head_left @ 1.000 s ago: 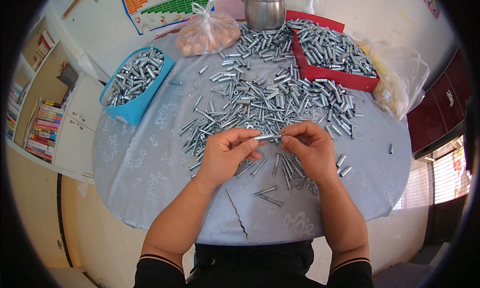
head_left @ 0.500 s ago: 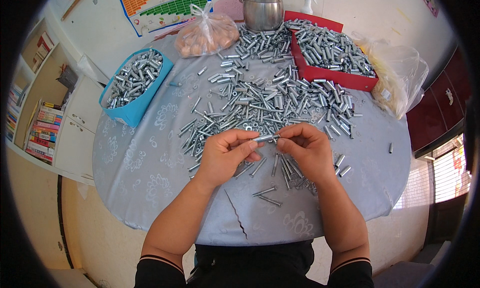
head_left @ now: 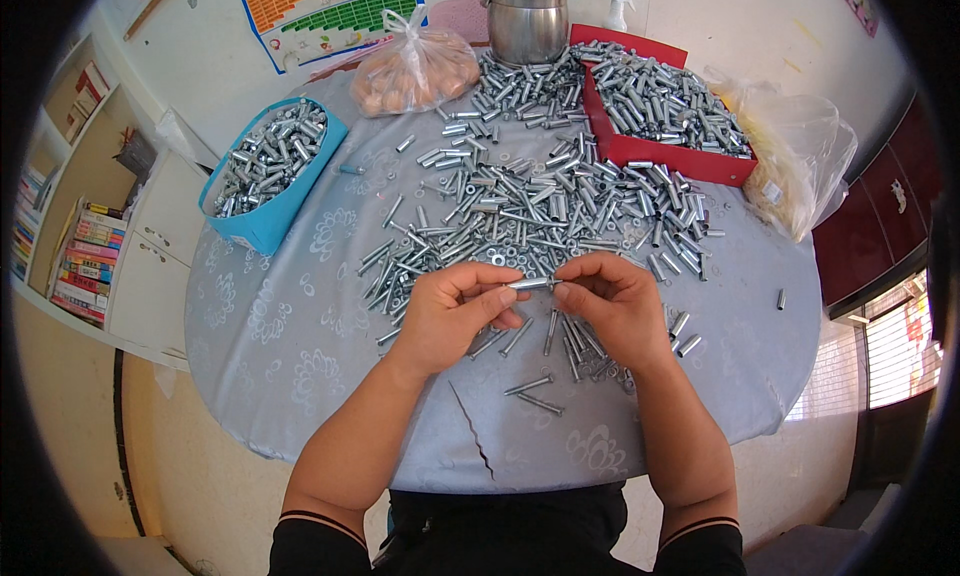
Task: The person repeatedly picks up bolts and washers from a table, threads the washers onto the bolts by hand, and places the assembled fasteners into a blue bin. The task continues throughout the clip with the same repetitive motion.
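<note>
Between my two hands, above the near side of the metal heap, lies a silvery sleeve anchor [head_left: 532,283], held nearly level. My left hand [head_left: 455,311] pinches its left end between thumb and fingers. At the other end, the thumb and forefinger of my right hand [head_left: 612,306] are closed on the tip; the fingertips hide what sits there. Loose bolts, sleeves, nuts and washers make up the heap [head_left: 550,201] just beyond. Several long bolts [head_left: 583,341] lie below my right hand, and two bolts [head_left: 535,391] rest apart nearer the table edge.
A blue bin [head_left: 268,224] of finished-looking anchors stands at left, a red box [head_left: 680,163] of metal parts at back right. Along the back are a bag of eggs [head_left: 415,76] and a steel pot [head_left: 527,26]. A clear plastic bag [head_left: 800,166] sits at right. The grey tablecloth [head_left: 340,406] has a tear.
The sleeve anchor has dipped slightly and turned a little between my fingertips. My right fingers have shifted their pinch a bit; both forearms stay where they were.
</note>
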{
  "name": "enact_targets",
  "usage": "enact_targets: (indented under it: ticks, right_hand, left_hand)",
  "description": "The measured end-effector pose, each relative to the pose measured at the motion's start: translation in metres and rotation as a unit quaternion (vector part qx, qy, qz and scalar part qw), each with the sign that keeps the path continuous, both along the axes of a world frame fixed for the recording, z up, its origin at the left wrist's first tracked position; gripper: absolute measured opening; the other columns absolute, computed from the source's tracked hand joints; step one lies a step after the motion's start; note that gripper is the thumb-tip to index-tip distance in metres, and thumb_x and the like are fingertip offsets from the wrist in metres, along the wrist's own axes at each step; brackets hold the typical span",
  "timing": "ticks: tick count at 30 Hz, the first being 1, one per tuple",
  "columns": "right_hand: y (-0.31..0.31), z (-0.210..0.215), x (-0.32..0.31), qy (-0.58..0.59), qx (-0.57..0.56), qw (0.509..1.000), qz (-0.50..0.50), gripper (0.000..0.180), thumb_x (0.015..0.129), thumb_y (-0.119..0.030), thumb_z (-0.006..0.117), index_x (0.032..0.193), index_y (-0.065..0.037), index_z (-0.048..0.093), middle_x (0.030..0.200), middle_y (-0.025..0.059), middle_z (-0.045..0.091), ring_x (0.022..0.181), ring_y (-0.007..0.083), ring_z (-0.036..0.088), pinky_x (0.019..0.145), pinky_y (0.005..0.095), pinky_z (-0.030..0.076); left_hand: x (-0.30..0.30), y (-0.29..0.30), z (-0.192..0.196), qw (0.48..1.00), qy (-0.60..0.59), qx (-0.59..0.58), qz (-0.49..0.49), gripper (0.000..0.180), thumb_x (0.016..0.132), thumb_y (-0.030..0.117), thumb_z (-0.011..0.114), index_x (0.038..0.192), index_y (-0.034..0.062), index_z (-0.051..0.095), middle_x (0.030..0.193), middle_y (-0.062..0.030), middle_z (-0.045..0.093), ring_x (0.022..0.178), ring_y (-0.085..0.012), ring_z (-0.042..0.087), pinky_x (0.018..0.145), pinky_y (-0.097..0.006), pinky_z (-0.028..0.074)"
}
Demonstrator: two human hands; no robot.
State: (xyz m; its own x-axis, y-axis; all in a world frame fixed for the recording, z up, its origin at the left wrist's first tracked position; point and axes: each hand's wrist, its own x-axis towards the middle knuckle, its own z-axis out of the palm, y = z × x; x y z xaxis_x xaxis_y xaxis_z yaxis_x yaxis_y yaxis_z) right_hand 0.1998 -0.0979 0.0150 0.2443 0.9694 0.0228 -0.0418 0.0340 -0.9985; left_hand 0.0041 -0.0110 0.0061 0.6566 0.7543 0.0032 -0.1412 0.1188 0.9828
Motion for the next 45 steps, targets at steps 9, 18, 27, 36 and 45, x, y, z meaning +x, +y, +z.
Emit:
enact_targets:
  ticks: [9, 18, 27, 36, 45]
  right_hand:
    - [0.003, 0.005, 0.009, 0.002, 0.021, 0.997, -0.068, 0.013, 0.086, -0.003, 0.069, 0.099, 0.000, 0.067, 0.084, 0.0007, 0.066, 0.073, 0.0064, 0.058, 0.063, 0.0206, 0.047]
    - [-0.003, 0.012, 0.026, -0.381, 0.073, 0.919, -0.070, 0.010, 0.076, -0.001, 0.070, 0.086, -0.003, 0.069, 0.078, 0.0066, 0.063, 0.067, 0.0191, 0.059, 0.060, 0.0295, 0.047]
    - [0.001, -0.004, 0.012, -0.486, 0.155, 0.860, 0.028, 0.017, 0.073, -0.005, 0.070, 0.089, -0.008, 0.070, 0.085, 0.0077, 0.063, 0.079, 0.0289, 0.061, 0.071, 0.0382, 0.051]
    - [0.025, -0.027, -0.028, -0.589, 0.216, 0.778, 0.032, 0.019, 0.075, -0.010, 0.063, 0.092, -0.012, 0.071, 0.087, 0.0043, 0.062, 0.079, 0.0246, 0.059, 0.074, 0.0372, 0.048]
    - [0.014, -0.015, -0.015, -0.207, 0.084, 0.972, -0.068, 0.017, 0.079, 0.003, 0.069, 0.095, -0.001, 0.066, 0.095, 0.0067, 0.068, 0.083, 0.0170, 0.065, 0.072, 0.0284, 0.052]
  left_hand:
    - [0.001, 0.003, -0.001, 0.996, -0.024, 0.020, 0.079, 0.021, 0.092, 0.003, 0.059, 0.112, -0.0032, 0.063, 0.096, -0.0139, 0.071, 0.074, -0.0154, 0.068, 0.066, -0.027, 0.057]
    - [-0.004, 0.007, 0.001, 0.983, -0.060, 0.036, 0.173, 0.020, 0.091, 0.007, 0.061, 0.109, -0.0020, 0.064, 0.095, -0.0144, 0.070, 0.072, -0.0157, 0.067, 0.066, -0.028, 0.056]
    - [-0.006, 0.012, 0.002, 0.967, -0.049, 0.077, 0.239, 0.021, 0.091, 0.006, 0.060, 0.109, -0.0028, 0.065, 0.095, -0.0142, 0.071, 0.071, -0.0149, 0.067, 0.065, -0.027, 0.056]
    - [-0.017, 0.025, 0.009, 0.942, -0.058, 0.066, 0.323, 0.022, 0.091, 0.007, 0.060, 0.109, -0.0030, 0.065, 0.095, -0.0144, 0.071, 0.071, -0.0145, 0.066, 0.064, -0.026, 0.055]
    - [-0.011, 0.014, 0.004, 0.989, -0.021, 0.038, 0.143, 0.021, 0.091, 0.004, 0.062, 0.111, -0.0033, 0.064, 0.094, -0.0126, 0.070, 0.074, -0.0140, 0.068, 0.066, -0.026, 0.056]
